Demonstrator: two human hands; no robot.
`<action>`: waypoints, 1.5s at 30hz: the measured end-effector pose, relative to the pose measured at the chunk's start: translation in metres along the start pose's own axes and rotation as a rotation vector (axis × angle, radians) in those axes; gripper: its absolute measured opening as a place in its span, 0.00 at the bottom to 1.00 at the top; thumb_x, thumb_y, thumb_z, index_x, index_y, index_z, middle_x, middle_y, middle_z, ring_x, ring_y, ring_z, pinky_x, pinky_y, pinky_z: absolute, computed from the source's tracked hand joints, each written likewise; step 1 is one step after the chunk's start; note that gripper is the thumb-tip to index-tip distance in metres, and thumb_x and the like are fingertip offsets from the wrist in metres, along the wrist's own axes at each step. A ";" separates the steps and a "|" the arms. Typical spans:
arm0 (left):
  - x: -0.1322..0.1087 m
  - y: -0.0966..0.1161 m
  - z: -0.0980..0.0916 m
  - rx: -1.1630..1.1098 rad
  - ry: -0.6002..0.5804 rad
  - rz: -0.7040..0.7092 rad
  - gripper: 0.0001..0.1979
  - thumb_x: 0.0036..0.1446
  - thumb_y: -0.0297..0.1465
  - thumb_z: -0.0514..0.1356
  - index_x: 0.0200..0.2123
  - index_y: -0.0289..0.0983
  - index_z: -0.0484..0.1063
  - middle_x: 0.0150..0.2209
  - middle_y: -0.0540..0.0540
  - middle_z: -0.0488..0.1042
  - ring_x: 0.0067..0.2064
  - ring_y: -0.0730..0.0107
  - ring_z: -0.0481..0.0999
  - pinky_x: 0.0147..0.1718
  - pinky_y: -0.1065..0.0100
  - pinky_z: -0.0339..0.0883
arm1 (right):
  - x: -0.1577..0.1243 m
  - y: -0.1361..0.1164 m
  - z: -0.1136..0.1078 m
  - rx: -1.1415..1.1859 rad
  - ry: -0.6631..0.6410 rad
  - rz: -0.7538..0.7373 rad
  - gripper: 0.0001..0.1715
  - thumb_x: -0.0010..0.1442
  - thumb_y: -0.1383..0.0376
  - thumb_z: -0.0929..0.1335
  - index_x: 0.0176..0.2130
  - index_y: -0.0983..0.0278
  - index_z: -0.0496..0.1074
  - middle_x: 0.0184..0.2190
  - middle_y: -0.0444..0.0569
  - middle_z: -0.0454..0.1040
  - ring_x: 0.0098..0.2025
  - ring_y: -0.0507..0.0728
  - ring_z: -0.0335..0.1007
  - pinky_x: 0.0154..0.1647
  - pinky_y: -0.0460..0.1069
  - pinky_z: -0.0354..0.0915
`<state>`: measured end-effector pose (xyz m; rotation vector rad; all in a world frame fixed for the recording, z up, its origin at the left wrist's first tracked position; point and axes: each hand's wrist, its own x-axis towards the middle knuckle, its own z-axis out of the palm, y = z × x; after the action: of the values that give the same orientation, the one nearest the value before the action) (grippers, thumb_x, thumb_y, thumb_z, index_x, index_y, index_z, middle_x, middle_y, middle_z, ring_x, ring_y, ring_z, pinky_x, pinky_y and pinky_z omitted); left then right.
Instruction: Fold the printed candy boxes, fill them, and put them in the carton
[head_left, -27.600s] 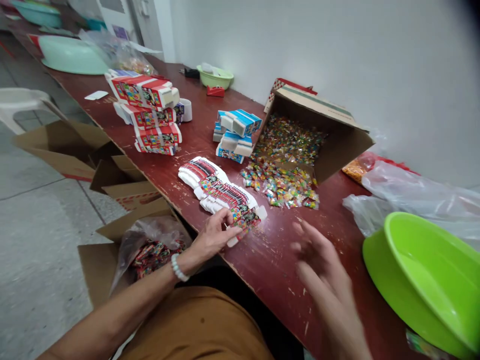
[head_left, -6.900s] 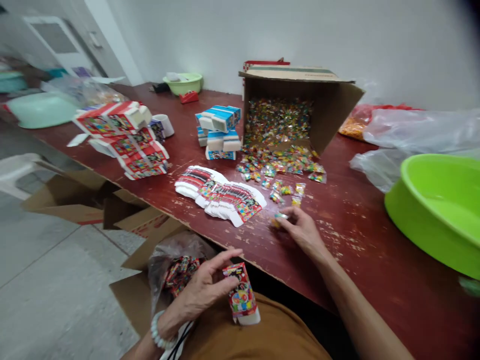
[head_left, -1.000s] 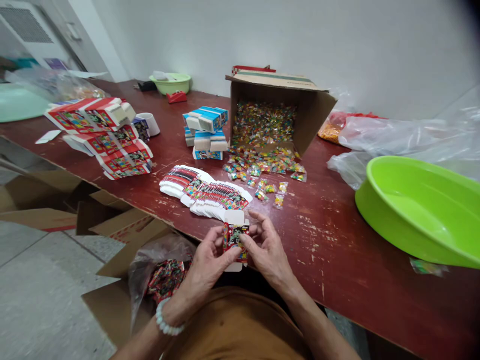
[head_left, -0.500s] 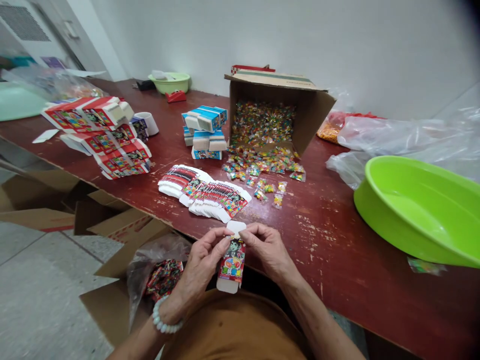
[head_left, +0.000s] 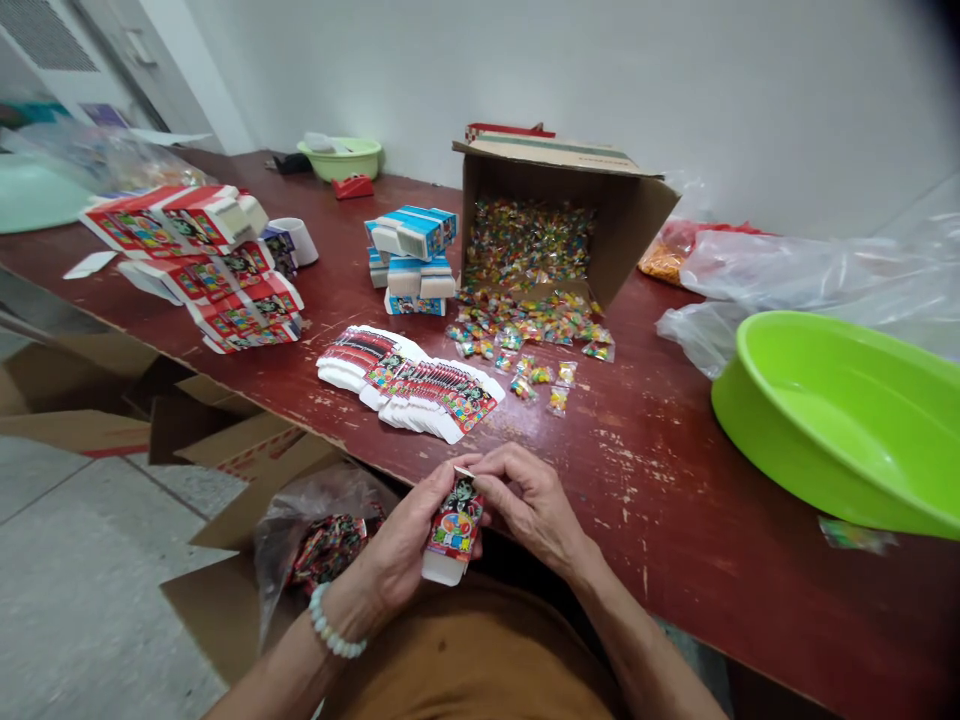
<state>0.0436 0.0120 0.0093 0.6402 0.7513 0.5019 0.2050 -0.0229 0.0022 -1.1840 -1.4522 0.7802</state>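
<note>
A small red printed carton (head_left: 456, 520) is held between both hands above my lap, its white bottom flap sticking out toward me. My left hand (head_left: 409, 535) wraps round its left side, with a beaded bracelet at the wrist. The fingers of my right hand (head_left: 529, 495) pinch the carton's top end, where the flap is folded over. Just beyond lies a fanned row of flat red cartons (head_left: 427, 390) on the red table (head_left: 600, 480). Small wrapped candies (head_left: 532, 320) spill from a tipped cardboard box (head_left: 634, 235) behind them.
Red carton bundles (head_left: 217, 265) are stacked at the left, blue ones (head_left: 412, 260) at centre. A green basin (head_left: 832, 430) and clear plastic bags (head_left: 810, 270) occupy the right. Below the table's left edge are open cardboard boxes (head_left: 247, 450) and a bag of red packets (head_left: 330, 550).
The carton's upright white top flap has been folded down. The carton has tilted and moved slightly left, and my left hand now wraps further round it.
</note>
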 end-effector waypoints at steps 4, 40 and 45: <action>0.004 -0.005 0.003 -0.034 0.025 -0.034 0.28 0.60 0.50 0.57 0.58 0.42 0.65 0.29 0.47 0.76 0.23 0.69 0.76 0.22 0.69 0.70 | 0.004 0.000 0.002 0.068 0.021 0.176 0.05 0.60 0.63 0.70 0.34 0.61 0.77 0.37 0.48 0.77 0.37 0.56 0.72 0.38 0.50 0.67; -0.004 -0.035 -0.010 -0.106 0.020 -0.072 0.23 0.55 0.38 0.66 0.52 0.39 0.66 0.41 0.41 0.78 0.38 0.63 0.78 0.38 0.64 0.72 | 0.036 0.060 -0.069 -0.624 0.282 0.275 0.13 0.63 0.64 0.65 0.46 0.63 0.73 0.42 0.52 0.72 0.44 0.59 0.69 0.48 0.53 0.64; -0.008 -0.024 -0.060 0.190 -0.005 -0.061 0.16 0.50 0.38 0.70 0.37 0.36 0.71 0.33 0.48 0.75 0.33 0.72 0.73 0.35 0.71 0.67 | 0.048 0.088 -0.101 -0.755 0.367 0.424 0.19 0.56 0.59 0.71 0.46 0.63 0.73 0.45 0.57 0.68 0.48 0.67 0.65 0.49 0.59 0.60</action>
<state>-0.0022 0.0111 -0.0372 0.7926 0.8181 0.3751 0.3275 0.0362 -0.0402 -2.1320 -1.2187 0.2356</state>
